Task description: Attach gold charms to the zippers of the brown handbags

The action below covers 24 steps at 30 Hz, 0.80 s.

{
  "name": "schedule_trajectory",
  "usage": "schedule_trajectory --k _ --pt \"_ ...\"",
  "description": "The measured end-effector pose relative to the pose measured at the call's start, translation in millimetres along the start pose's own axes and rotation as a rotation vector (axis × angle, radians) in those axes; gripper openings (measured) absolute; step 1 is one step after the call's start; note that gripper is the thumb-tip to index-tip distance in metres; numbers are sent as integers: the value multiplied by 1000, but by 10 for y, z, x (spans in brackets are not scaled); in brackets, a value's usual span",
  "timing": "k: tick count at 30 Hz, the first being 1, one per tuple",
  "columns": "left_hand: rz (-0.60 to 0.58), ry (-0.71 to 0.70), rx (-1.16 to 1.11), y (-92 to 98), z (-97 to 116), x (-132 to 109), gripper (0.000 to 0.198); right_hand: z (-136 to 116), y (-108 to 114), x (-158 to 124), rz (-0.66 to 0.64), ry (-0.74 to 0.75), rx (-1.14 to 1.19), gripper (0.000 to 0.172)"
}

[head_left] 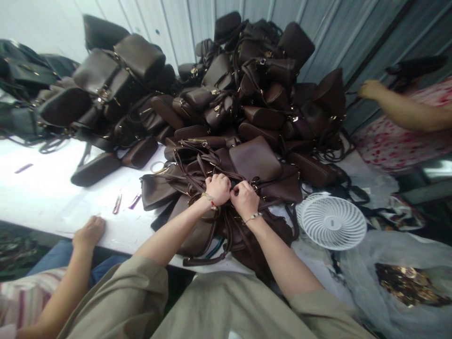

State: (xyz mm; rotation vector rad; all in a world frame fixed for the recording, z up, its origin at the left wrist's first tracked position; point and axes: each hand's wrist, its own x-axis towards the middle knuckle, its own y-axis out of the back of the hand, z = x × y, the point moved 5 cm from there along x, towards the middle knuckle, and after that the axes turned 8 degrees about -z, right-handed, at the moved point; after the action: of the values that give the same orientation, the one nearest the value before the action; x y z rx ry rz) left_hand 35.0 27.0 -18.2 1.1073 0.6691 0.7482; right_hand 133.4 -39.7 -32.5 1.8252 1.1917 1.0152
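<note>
On the table [45, 197], dark brown handbag [197, 230], straps [202, 165] gripped, left hand [218, 189], right hand [244, 199]

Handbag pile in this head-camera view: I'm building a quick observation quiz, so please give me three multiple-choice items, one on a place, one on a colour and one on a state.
1. Where is the round white fan relative to the handbag pile?
A. On top of the pile
B. To the right of the pile
C. At the far left of the pile

2. What colour are most bags in the handbag pile?
A. Red
B. White
C. Dark brown

3. What are the left hand and right hand doing?
A. Both closed around bunched bag straps
B. Both lying open on the table
C. Both holding the fan

1: B, the fan sits beyond the pile's lower right edge.
2: C, nearly all the bags show dark brown.
3: A, both fists clasp the straps together.
</note>
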Motion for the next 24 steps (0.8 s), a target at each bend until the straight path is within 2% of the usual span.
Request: schedule_trajectory --k 5,11,16,19,21,24 --pt "47 -9 30 -29 18 -21 18 -6 -1 -89 27 149 -13 6" --pt "88 -12 36 23 -13 43 24 61 17 -155 -23 238 60 5" --pt "-35 -191 -7 83 -51 52 14 97 50 -88 -67 95 161 4" --pt "-61 -217 -17 95 -80 37 17 61 33 -53 -94 -2 118 10" --pt "-66 -208 -16 92 -91 30 17 43 19 -48 -98 -9 121 9" --pt "-78 -216 -6 80 -79 22 17 70 8 -56 -83 50 250 5"
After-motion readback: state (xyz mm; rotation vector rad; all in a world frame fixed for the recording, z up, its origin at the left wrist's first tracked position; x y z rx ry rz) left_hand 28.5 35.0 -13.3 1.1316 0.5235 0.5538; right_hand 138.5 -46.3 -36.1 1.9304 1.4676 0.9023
